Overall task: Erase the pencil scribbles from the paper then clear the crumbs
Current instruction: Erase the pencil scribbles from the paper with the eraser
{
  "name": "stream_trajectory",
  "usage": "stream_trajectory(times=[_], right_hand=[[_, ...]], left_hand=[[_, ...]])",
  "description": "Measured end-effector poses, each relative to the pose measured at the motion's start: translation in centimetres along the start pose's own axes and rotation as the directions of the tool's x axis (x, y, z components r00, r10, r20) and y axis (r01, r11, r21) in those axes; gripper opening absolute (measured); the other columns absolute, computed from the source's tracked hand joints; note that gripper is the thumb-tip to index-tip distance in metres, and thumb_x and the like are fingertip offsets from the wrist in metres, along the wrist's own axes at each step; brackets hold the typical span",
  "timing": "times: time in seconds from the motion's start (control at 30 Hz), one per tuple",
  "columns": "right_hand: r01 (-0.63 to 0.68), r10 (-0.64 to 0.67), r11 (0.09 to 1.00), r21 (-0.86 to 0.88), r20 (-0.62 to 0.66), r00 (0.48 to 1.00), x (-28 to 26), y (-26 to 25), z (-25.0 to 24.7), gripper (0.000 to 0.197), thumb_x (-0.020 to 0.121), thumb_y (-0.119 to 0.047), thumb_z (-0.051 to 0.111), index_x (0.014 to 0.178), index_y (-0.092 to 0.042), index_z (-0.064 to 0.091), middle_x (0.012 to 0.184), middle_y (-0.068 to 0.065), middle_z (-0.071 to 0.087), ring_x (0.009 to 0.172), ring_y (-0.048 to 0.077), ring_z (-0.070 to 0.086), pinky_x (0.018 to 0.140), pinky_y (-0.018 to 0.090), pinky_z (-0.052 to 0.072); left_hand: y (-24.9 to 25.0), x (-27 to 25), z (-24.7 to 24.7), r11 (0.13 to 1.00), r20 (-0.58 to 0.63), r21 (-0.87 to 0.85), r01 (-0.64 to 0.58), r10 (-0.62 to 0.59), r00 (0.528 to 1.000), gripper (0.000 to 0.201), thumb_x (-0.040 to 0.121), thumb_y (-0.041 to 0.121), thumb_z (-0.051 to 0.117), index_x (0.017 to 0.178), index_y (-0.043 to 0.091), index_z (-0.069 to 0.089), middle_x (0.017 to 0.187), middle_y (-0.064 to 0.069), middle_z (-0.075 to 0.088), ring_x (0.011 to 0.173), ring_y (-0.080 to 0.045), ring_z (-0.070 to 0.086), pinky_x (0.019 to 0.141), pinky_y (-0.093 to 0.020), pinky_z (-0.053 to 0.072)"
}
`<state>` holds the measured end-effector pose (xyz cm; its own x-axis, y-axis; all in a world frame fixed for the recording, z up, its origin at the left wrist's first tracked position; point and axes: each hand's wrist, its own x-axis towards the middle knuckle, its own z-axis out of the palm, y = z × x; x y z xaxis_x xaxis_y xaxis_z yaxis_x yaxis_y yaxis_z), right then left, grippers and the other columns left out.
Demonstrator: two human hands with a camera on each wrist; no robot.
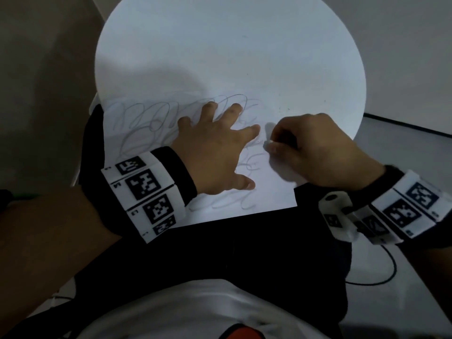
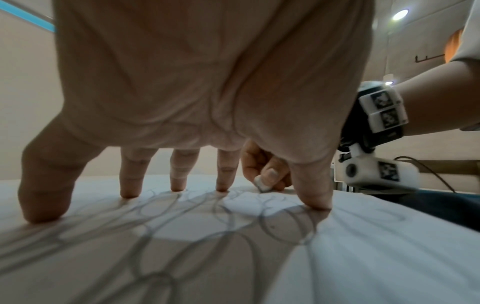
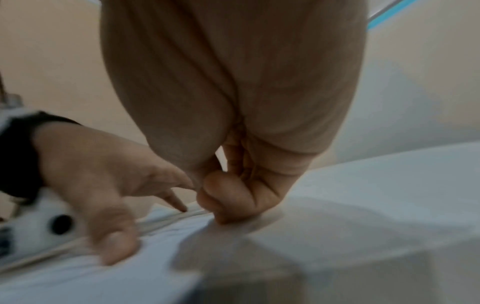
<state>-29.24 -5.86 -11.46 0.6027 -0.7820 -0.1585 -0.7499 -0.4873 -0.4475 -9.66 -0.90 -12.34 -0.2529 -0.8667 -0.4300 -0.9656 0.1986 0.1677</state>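
Lighting: dim overall; head view dark at lower half, round table point(image 1: 230, 57) palest, soft shadows across it. Ceiling lamp point(image 2: 400, 14) glares, upper right of left wrist view. Right wrist view motion-blurred throughout. Wide-angle bending at edges.

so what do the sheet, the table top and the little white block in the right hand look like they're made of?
Sheet: thin matte white paper; it takes grey pencil loops and overhangs the table edge.
Table top: smooth white round surface with a soft sheen, probably laminate or painted board; can't tell which.
White block: small, matte, pinched in the right hand; likely a rubber or vinyl eraser.
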Motion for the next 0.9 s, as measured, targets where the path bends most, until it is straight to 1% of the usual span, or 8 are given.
stream_trajectory(times=[0.1,0.23,0.4,0.5,0.63,0.7,0.8,0.9], right_hand=[[0.101,-0.105,0.994,0.041,0.095,0.990,-0.7,-1.3,0.9,0.016,0.092,-0.024,0.067,0.080,-0.013,0.066,0.065,-0.004,0.066,0.057,0.015,0.060,0.061,0.027,0.045],[0.000,0.000,1.000,0.012,0.019,1.000,0.2,-0.1,0.0,0.019,0.094,-0.028,0.066,0.082,-0.014,0.068,0.066,-0.005,0.065,0.059,0.013,0.057,0.060,0.017,0.041],[0.046,-0.048,0.999,0.029,0.084,0.995,-0.3,-1.0,0.9,0.017,0.093,-0.028,0.065,0.082,-0.016,0.068,0.066,-0.008,0.064,0.059,0.010,0.058,0.061,0.021,0.043],[-0.053,0.053,0.999,-0.001,0.009,0.999,0.5,0.1,0.0,0.019,0.094,-0.031,0.065,0.083,-0.015,0.069,0.068,-0.008,0.063,0.062,0.012,0.056,0.059,0.014,0.039],[0.031,-0.032,0.999,0.017,0.091,0.995,-0.2,-1.4,0.8,0.016,0.092,-0.027,0.066,0.081,-0.016,0.068,0.067,-0.005,0.066,0.061,0.015,0.060,0.062,0.026,0.043],[0.007,-0.010,1.000,0.029,0.105,0.994,-0.1,-1.4,0.8,0.016,0.092,-0.027,0.066,0.081,-0.016,0.069,0.065,-0.007,0.065,0.060,0.014,0.059,0.061,0.024,0.043],[-0.079,0.079,0.997,-0.011,-0.019,0.997,0.8,0.0,-0.2,0.019,0.093,-0.029,0.066,0.081,-0.015,0.069,0.070,-0.002,0.065,0.065,0.018,0.058,0.059,0.022,0.032],[0.001,-0.001,1.000,0.003,0.047,0.999,0.0,-1.4,0.9,0.018,0.091,-0.027,0.066,0.080,-0.013,0.067,0.067,-0.002,0.066,0.061,0.019,0.059,0.061,0.027,0.038]], left_hand=[[0.0,-0.1,0.0,1.000,-0.005,0.012,-0.005,0.005,1.000,0.100,0.074,0.083,0.059,0.155,0.045,0.015,0.167,0.001,0.000,0.151,-0.039,0.004,0.107,-0.064,0.033],[0.0,0.0,-0.1,1.000,-0.001,0.005,-0.008,0.008,1.000,0.101,0.073,0.083,0.059,0.155,0.045,0.015,0.167,0.000,0.000,0.151,-0.039,0.004,0.107,-0.065,0.031],[-0.1,-0.1,0.0,1.000,-0.005,-0.002,-0.013,0.013,1.000,0.100,0.072,0.082,0.062,0.154,0.046,0.018,0.166,0.001,0.002,0.150,-0.038,0.006,0.106,-0.065,0.033],[-0.1,-0.1,0.0,1.000,-0.003,0.002,-0.010,0.010,1.000,0.100,0.072,0.083,0.061,0.154,0.046,0.017,0.166,0.001,0.001,0.150,-0.038,0.006,0.106,-0.065,0.034],[-0.1,-0.1,0.1,1.000,-0.005,0.004,-0.011,0.011,1.000,0.099,0.072,0.083,0.061,0.153,0.046,0.019,0.166,0.001,0.002,0.150,-0.038,0.007,0.105,-0.065,0.035],[-0.1,-0.2,0.1,1.000,-0.006,0.008,-0.014,0.014,1.000,0.098,0.072,0.083,0.061,0.153,0.046,0.019,0.166,0.001,0.003,0.150,-0.038,0.007,0.105,-0.064,0.035],[0.0,-0.1,0.0,1.000,-0.008,0.008,-0.009,0.009,1.000,0.100,0.072,0.083,0.060,0.153,0.046,0.018,0.167,0.000,0.002,0.150,-0.038,0.007,0.104,-0.065,0.035],[0.1,-0.3,0.1,1.000,-0.014,0.013,-0.010,0.011,1.000,0.099,0.071,0.083,0.062,0.152,0.046,0.020,0.166,0.001,0.003,0.149,-0.039,0.008,0.103,-0.063,0.036]])
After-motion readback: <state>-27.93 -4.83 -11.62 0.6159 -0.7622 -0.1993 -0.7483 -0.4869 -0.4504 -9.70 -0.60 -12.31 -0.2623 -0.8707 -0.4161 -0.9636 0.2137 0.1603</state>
